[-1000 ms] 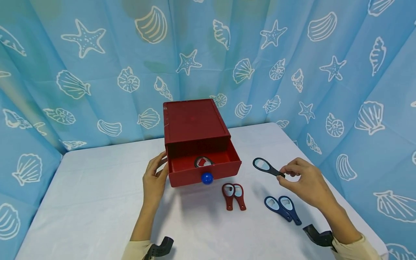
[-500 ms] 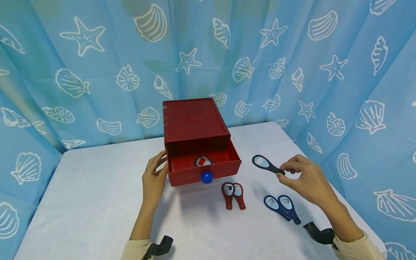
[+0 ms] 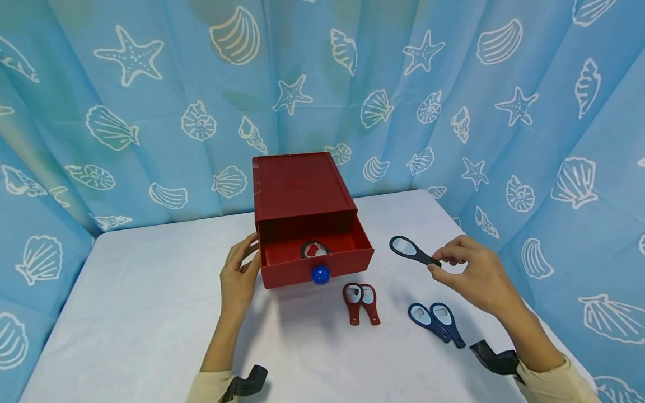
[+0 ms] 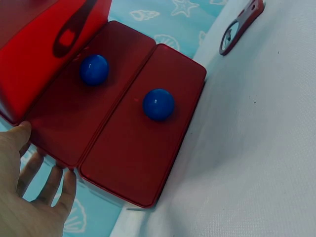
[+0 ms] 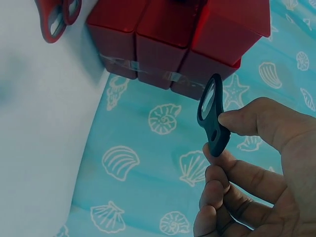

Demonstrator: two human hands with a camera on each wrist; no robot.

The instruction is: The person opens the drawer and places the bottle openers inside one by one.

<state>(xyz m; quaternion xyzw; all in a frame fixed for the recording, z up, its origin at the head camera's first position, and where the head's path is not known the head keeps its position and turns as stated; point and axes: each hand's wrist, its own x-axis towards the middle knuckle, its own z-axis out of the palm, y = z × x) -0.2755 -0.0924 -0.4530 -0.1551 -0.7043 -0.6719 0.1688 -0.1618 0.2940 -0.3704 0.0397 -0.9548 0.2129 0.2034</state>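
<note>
My right hand [image 3: 476, 274] pinches the handle end of a small black hand mirror [image 3: 405, 246] between thumb and fingers, above the table right of a red drawer unit [image 3: 302, 187]. In the right wrist view, the hand mirror [image 5: 210, 106] stands out against the curtain. My left hand [image 3: 239, 280] is at the unit's left side; in the left wrist view its thumb and fingertips rest along the edge of the lower drawer fronts [image 4: 74, 118]. The top drawer [image 3: 347, 266] stands pulled out with another dark-rimmed mirror [image 3: 314, 250] inside, partly hidden by its front.
Two red hand mirrors [image 3: 361, 302] lie overlapping in front of the unit. Two dark blue hand mirrors [image 3: 437, 322] lie farther right, below my right hand. A blue knob [image 3: 321, 275] sticks out from the open drawer. Behind the white table [image 3: 151, 302] hangs a shell-patterned curtain [image 3: 191, 84].
The black hand mirror's lens end has risen slightly in the head view, tilting a little in my right hand. My left hand and the drawer unit have stayed in place.
</note>
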